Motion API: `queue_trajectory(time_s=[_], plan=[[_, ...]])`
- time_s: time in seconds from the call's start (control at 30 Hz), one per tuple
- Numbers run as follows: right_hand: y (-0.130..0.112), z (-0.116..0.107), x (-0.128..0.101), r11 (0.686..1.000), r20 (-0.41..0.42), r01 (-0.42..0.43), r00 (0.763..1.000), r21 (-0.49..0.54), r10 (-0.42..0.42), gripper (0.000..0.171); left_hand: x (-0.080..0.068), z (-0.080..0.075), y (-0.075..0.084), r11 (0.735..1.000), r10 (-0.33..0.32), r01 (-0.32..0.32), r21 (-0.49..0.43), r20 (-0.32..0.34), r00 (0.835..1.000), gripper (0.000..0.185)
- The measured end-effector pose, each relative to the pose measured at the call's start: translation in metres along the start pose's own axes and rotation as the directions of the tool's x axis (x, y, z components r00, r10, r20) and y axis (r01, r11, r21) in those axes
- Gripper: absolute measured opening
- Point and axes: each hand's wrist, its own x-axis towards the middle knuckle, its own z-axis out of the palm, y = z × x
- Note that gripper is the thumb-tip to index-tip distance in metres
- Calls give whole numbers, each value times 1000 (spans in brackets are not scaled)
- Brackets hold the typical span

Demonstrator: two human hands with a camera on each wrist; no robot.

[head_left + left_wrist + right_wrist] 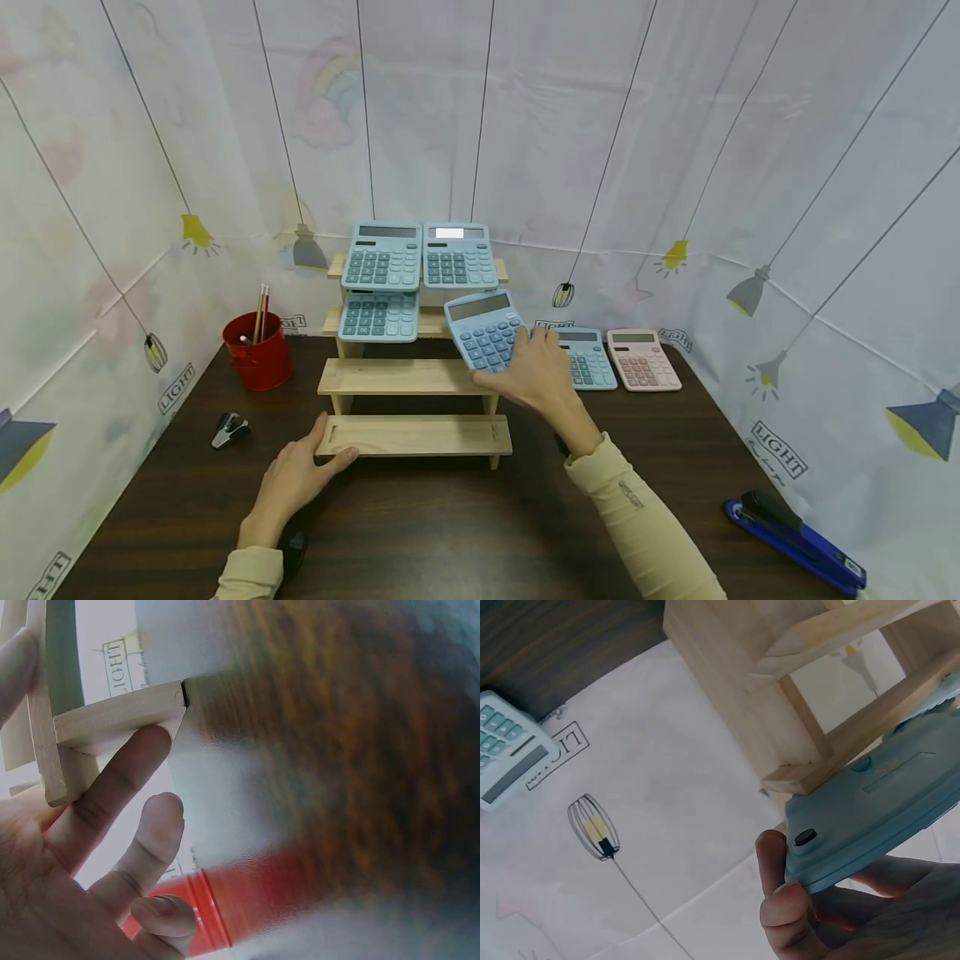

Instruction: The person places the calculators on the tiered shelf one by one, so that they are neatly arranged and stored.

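A light blue calculator (480, 308) is tilted in my right hand (542, 371), which grips its right side with the thumb near its lower edge. It is in front of the second tier from the top of a wooden stepped rack (408, 377). The right wrist view shows the calculator's underside (885, 791) close to the wood. Two blue calculators, one on the left (382, 254) and one on the right (459, 257), sit on the top tier. Another blue calculator (378, 317) sits below on the left. My left hand (288, 475) holds the lowest step's left end.
Right of the rack, a blue calculator (592, 367) and a pink calculator (643, 360) lie on the dark table (450, 533). A red bucket (258, 358) with pencils and a staple remover (229, 429) are on the left. A blue stapler (795, 542) lies front right.
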Motion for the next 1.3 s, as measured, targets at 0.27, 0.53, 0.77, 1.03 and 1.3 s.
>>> queue_trajectory(time_s=[0.27, 0.53, 0.77, 1.03, 1.3], plan=[[-12, 0, 9, 999, -9, 22, 1000, -25, -22, 106, 1, 1, -1, 1000, 5, -5, -1, -8, 1000, 109], [-20, 5, 16, 999, 5, 19, 1000, -32, -19, 109, 1, 2, -2, 1000, -2, 2, -1, -3, 1000, 110], [-28, 11, 24, 1000, -18, 3, 1000, -26, -3, 111, 1, 0, -1, 1000, 2, -2, 3, -2, 1000, 109], [-44, 22, 33, 998, -42, -67, 997, -12, 67, 118, 1, 0, -3, 1000, 2, -2, 0, -3, 1000, 109], [-50, 25, 36, 994, -42, -85, 995, 66, 88, 124, 1, 2, -3, 1000, -6, 6, -6, -4, 1000, 112]])
